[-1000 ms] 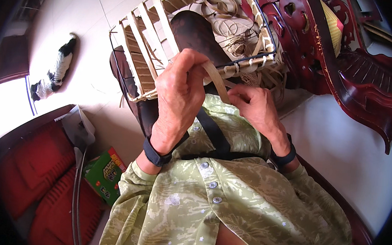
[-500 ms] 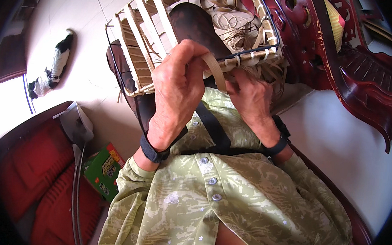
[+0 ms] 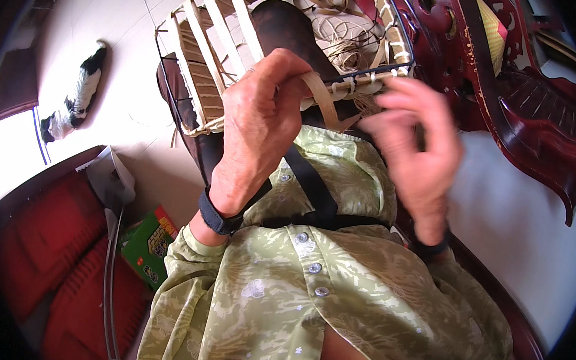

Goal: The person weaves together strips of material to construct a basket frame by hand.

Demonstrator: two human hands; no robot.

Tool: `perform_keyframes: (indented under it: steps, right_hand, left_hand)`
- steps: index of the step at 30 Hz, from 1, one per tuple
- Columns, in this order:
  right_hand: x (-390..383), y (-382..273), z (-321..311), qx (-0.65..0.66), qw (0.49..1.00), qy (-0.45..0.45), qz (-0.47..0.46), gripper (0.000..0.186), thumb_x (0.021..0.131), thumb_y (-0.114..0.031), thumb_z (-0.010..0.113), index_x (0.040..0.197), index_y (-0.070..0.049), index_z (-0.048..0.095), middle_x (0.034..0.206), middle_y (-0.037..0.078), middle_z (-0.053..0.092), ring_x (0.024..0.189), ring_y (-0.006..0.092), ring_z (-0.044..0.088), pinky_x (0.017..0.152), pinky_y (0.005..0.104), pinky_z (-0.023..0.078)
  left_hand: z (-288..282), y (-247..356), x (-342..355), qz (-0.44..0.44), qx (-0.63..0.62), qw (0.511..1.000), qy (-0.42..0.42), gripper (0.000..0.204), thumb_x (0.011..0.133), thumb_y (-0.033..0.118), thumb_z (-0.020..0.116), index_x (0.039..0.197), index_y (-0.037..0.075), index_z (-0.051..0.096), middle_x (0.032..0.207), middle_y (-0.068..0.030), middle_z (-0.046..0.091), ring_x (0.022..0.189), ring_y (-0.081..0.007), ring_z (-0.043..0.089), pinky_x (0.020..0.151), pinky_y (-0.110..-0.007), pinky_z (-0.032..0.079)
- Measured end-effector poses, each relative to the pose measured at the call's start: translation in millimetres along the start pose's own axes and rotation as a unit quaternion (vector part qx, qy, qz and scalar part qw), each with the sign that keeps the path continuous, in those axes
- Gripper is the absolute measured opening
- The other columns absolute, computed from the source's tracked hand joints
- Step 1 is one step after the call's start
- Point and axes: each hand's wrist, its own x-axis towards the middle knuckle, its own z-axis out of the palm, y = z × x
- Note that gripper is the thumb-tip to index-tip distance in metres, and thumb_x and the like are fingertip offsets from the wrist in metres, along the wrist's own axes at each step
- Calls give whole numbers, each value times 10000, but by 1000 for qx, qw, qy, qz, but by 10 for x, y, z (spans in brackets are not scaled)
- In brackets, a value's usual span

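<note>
Near the middle, my left hand (image 3: 262, 116) is closed, with its thumb and forefinger pinching a flat tan strip (image 3: 324, 102). From there the strip loops down toward my right hand (image 3: 419, 142), which is smeared by motion. The right thumb is beside the strip's end; whether it grips the strip cannot be told. Just beyond both hands, over my lap, sits a dark wire frame (image 3: 411, 46) partly wrapped with tan strips. Flat slats (image 3: 201, 36) cross its left part. My left fingertips are hidden behind the hand.
Inside the frame's outline lies a tangled bundle of tan cord (image 3: 346, 42). A carved dark red wooden chair (image 3: 522, 122) stands at right. On the left are a black-and-white animal (image 3: 75, 101) on the tiled floor, red slatted furniture (image 3: 48, 225) and a green box (image 3: 149, 244).
My right hand has moved away to the right from near the left hand, its fingers spreading and blurring. The strip's loop now reaches farther right. My left hand stays nearly in place.
</note>
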Motion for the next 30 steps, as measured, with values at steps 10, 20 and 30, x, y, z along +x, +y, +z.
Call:
perform_keyframes:
  steps: [10,20,30]
  right_hand:
    - [508,-75,255,-190,934,-58,-296,159,811,-92,756,923,-90,642,824,55,566,690,214,649,568,335,543]
    - [1362,139,251,-210,876,-271,-340,118,930,-83,601,950,34,603,810,124,640,646,240,599,563,357,465]
    - [1345,169,435,-344,801,-451,-192,115,839,-89,631,805,21,619,827,167,646,813,373,653,713,444,506]
  left_hand:
    - [-45,-47,11,46,57,997,-34,176,873,20,659,1038,47,605,844,-138,697,777,-347,685,680,-392,546]
    - [-1,-102,-201,94,114,988,-48,492,767,-20,754,1179,44,493,1194,-160,492,935,-394,624,732,-440,557]
    - [1,-91,-218,129,128,983,-30,202,836,-20,684,1010,11,587,1098,-131,530,903,-349,640,677,-426,575]
